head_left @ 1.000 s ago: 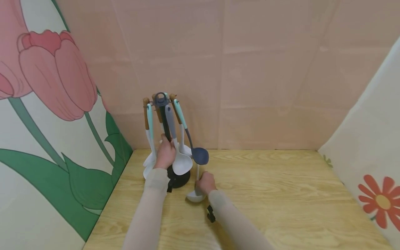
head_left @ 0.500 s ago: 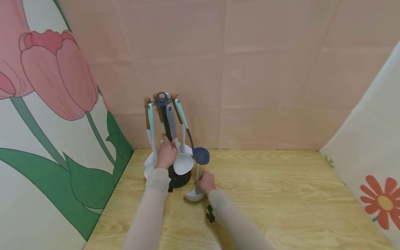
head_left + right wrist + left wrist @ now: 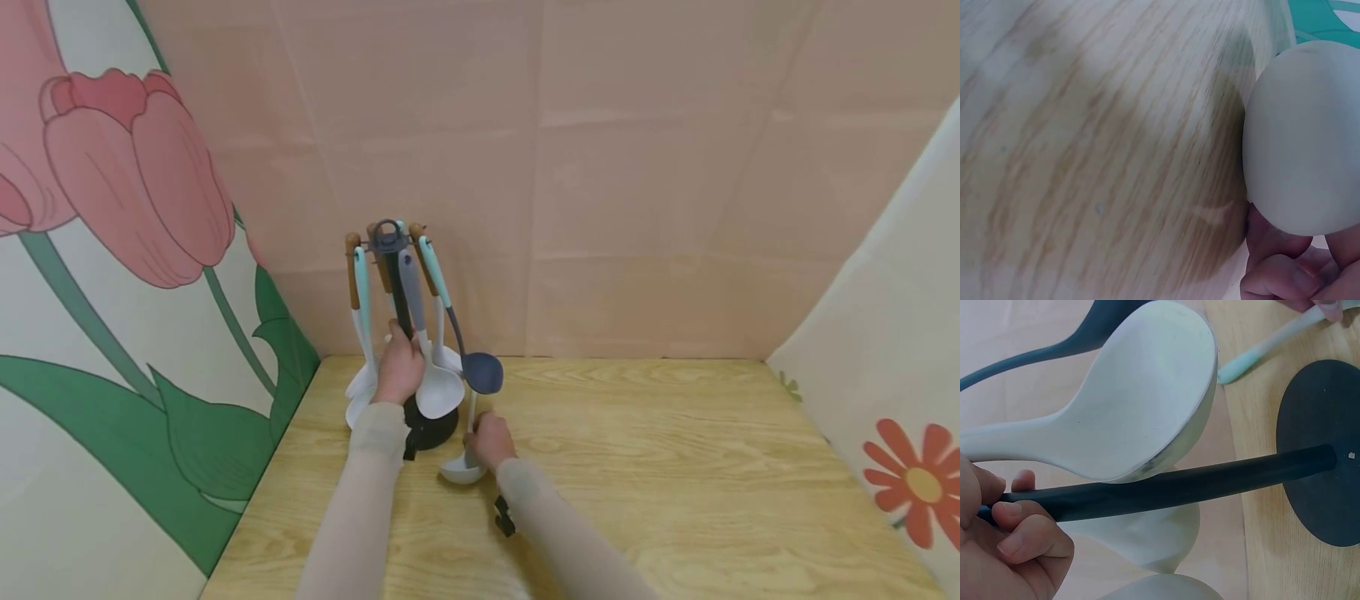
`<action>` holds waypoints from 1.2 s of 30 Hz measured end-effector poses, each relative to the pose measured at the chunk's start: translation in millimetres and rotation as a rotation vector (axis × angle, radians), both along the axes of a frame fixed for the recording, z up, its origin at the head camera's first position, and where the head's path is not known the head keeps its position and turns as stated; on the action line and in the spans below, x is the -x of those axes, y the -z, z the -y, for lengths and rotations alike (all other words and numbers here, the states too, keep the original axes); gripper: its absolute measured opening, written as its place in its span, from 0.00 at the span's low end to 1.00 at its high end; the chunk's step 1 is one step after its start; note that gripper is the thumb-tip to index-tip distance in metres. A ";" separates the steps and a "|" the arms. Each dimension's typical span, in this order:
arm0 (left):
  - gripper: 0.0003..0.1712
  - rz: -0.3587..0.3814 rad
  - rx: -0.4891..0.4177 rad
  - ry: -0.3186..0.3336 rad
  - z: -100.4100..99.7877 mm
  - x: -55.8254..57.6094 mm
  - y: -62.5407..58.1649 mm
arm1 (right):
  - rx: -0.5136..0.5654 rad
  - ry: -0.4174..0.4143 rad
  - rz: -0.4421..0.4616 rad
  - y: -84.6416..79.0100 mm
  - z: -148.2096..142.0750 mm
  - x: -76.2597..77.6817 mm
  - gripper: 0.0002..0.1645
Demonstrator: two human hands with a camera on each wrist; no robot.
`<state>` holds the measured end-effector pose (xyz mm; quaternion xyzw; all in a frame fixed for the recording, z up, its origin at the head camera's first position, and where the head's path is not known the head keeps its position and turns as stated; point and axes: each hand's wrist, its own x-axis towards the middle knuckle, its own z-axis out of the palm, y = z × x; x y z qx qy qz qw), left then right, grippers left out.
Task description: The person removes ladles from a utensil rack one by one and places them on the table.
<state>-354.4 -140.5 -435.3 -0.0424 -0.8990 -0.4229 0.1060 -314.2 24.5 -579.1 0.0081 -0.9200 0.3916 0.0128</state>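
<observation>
My left hand grips the black pole of a utensil stand, its fingers curled round it. The stand's round black base rests on the table. A white ladle with a grey handle hangs in front of the pole, and a dark blue ladle on the right. Beside the base, my right hand holds another white ladle by its neck, low over the table. Its mint-tipped handle points away to the back. In the right wrist view the bowl hides part of the fingers.
More white utensils with brown and mint handles hang round the stand's top ring. The wood-grain table meets a pink backdrop behind. A tulip-printed sheet borders the left, a flower-printed one the right.
The right hand and the white ladle in it have shifted slightly left, toward the stand's base. The left hand keeps its grip on the pole.
</observation>
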 end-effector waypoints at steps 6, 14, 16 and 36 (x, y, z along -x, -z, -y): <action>0.24 0.002 0.002 -0.006 -1.2 -0.7 -0.6 | 0.015 -0.004 0.035 0.5 -1.1 -1.5 0.08; 0.24 0.006 -0.001 -0.006 -1.2 -0.7 0.1 | 0.072 0.025 0.051 0.7 -5.1 -6.4 0.10; 0.23 0.005 -0.002 -0.005 -1.3 -0.5 0.2 | 0.074 0.033 0.035 0.8 -7.0 -6.6 0.09; 0.24 0.012 0.005 -0.009 -1.5 -0.9 0.0 | 0.071 -0.139 -0.155 -25.1 -4.9 -21.4 0.06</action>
